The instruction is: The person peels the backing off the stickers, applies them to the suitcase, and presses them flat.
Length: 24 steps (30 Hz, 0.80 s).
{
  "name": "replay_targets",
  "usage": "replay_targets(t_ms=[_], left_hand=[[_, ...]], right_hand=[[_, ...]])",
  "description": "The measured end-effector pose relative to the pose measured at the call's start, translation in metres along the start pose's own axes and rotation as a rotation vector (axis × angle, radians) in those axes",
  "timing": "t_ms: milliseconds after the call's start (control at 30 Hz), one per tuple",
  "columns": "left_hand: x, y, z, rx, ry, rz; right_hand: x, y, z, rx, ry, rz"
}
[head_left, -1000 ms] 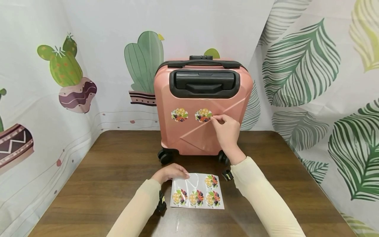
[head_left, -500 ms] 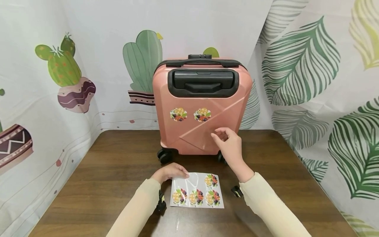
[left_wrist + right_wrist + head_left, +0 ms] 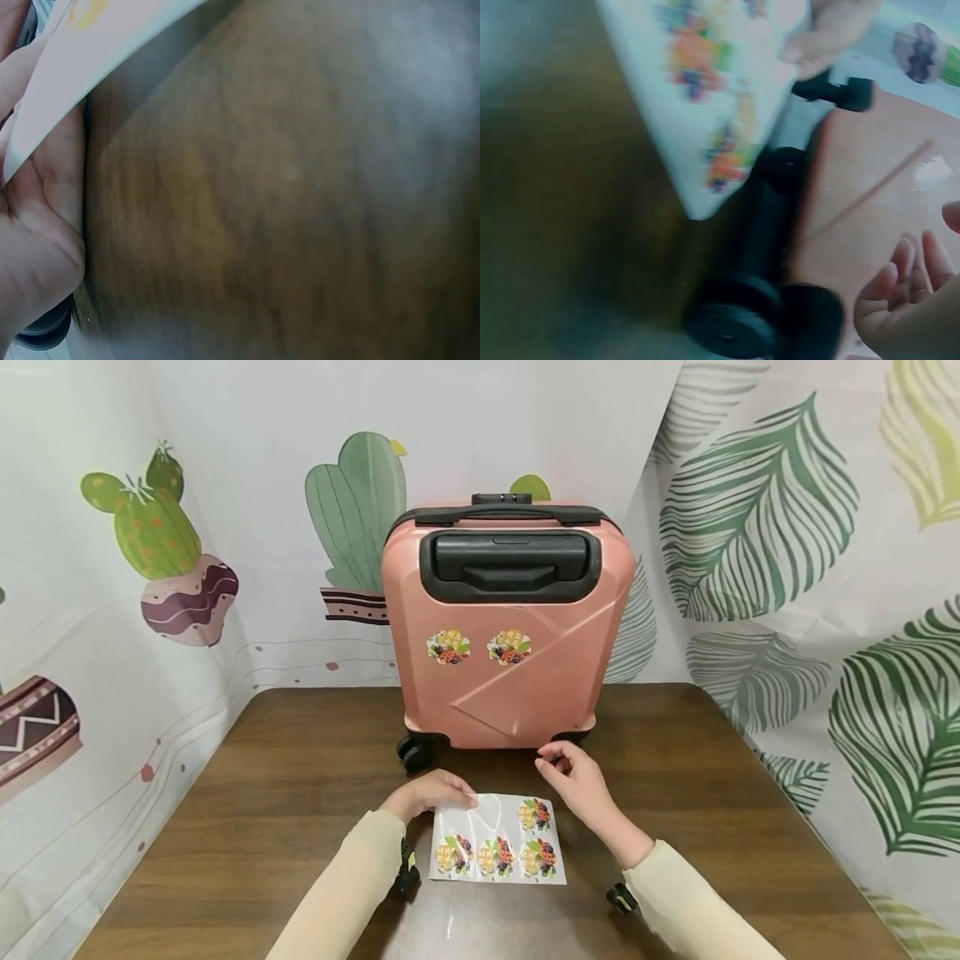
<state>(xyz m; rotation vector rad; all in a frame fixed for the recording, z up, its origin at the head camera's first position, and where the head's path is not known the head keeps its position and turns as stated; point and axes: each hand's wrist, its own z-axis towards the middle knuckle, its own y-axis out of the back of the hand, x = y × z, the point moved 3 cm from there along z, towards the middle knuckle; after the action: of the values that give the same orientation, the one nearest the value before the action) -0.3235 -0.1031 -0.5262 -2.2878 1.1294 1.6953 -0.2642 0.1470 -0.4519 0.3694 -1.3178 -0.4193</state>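
My left hand (image 3: 431,793) holds a white sheet of stickers (image 3: 491,818) by its upper left corner, thumb on top and fingers beneath. Several round fruit-print stickers are on the sheet, along its lower row and at the upper right. In the left wrist view the sheet's edge (image 3: 90,82) rises above the wood. My right hand (image 3: 576,781) hovers beyond the sheet's right side, fingers loosely bent, holding nothing visible. A pink suitcase (image 3: 555,668) stands upright behind both hands. Two fruit stickers, a left one (image 3: 448,647) and a right one (image 3: 509,647), lie side by side on its front.
The suitcase rests on black wheels (image 3: 415,753) on a brown wooden table (image 3: 285,793). Its black handle (image 3: 510,564) is folded down. Behind the table hangs a white cloth (image 3: 247,460) printed with cacti and leaves.
My right hand has let go of the right-hand sticker on the suitcase and come down toward the sheet. The left hand and the sheet have stayed in place.
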Motion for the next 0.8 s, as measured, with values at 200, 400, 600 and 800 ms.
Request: replay_targets(t_ms=[200, 400, 600, 800], left_hand=[[-0.003, 0.003, 0.0, -0.008, 0.001, -0.002], [-0.001, 0.001, -0.001, -0.01, 0.004, 0.001], [0.0, -0.002, 0.0, -0.008, 0.001, -0.016], [0.002, 0.0, 0.0, 0.001, -0.008, -0.043]], right_hand=[[-0.022, -0.014, -0.003, 0.174, -0.099, -0.083], [-0.038, -0.022, -0.003, 0.279, -0.107, -0.145], [-0.048, -0.026, -0.002, 0.294, -0.147, -0.169], [-0.047, -0.028, 0.001, 0.271, -0.201, -0.162]])
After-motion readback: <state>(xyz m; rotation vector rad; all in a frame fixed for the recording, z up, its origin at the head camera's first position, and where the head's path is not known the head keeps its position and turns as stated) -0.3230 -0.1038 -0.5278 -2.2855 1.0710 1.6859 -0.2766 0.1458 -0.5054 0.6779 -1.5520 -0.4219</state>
